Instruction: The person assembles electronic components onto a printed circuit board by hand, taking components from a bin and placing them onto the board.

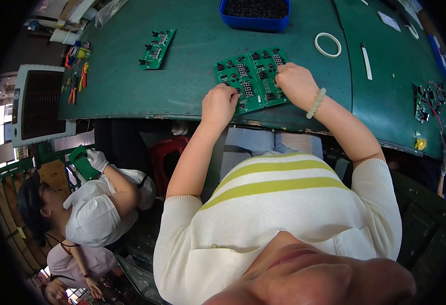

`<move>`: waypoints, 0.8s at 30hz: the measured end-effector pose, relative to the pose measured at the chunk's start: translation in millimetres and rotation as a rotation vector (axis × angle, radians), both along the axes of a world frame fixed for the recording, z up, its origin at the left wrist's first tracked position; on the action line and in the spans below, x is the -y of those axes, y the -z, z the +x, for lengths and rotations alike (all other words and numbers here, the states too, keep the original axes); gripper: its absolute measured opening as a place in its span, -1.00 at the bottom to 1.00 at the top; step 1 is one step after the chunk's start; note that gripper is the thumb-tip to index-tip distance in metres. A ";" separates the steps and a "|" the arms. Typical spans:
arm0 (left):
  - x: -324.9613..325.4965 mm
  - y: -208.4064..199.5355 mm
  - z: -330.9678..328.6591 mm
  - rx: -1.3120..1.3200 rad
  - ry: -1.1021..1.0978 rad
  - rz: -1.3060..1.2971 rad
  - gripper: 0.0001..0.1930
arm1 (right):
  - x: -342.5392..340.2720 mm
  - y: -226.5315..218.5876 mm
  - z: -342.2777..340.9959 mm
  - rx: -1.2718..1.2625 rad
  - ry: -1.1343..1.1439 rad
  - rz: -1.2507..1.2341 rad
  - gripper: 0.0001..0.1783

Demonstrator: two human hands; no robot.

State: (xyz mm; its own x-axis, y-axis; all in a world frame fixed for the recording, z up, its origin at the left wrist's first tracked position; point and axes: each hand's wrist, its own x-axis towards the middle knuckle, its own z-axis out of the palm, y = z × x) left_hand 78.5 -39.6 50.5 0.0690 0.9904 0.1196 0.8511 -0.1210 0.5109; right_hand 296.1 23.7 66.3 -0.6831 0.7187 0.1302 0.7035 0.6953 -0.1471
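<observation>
In front of me on the green table lies a green circuit board panel point(255, 87), two sections side by side, with digit displays and small black parts. My left hand point(219, 103) is closed on its near left edge, with curled fingers pressed to the board. My right hand point(296, 85), wearing a beaded bracelet point(317, 103), has its fingers pinched together at the right section, by the upper display. Whatever those fingertips hold, if anything, is hidden. A smaller green circuit board point(156, 49) with black parts rests to the left, apart from both hands.
A blue bin point(255, 21) full of small black parts stands beyond the panel. To the right are a tape ring point(327, 44), a white-bladed strip point(367, 62) and a wired board point(427, 103). Pliers point(84, 75) lie far left. A gloved co-worker point(98, 203) holds a green board.
</observation>
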 end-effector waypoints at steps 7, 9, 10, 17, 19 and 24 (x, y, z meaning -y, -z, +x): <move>-29.6 13.6 -7.8 0.665 -0.201 -0.062 -0.86 | -16.5 13.0 9.2 -0.181 0.112 -0.019 -0.92; -44.4 15.1 -33.4 1.433 -0.308 -0.240 -0.85 | -16.6 8.3 12.1 -0.697 0.404 -0.447 -0.88; -45.5 2.2 -34.1 2.199 -0.407 -0.447 -0.85 | -18.8 10.2 18.2 -0.696 0.408 -0.444 -0.88; -34.7 -8.7 -14.1 2.164 -0.507 -0.361 -0.84 | -20.1 5.1 32.0 -1.496 0.511 -1.238 -0.82; -32.4 -2.7 -12.7 2.044 -0.383 -0.404 -0.80 | -20.8 8.8 32.5 -1.523 0.428 -1.372 -0.81; -26.8 17.2 -21.2 2.095 -0.018 -0.479 -0.73 | -26.6 20.3 37.1 -1.466 0.347 -1.387 -0.82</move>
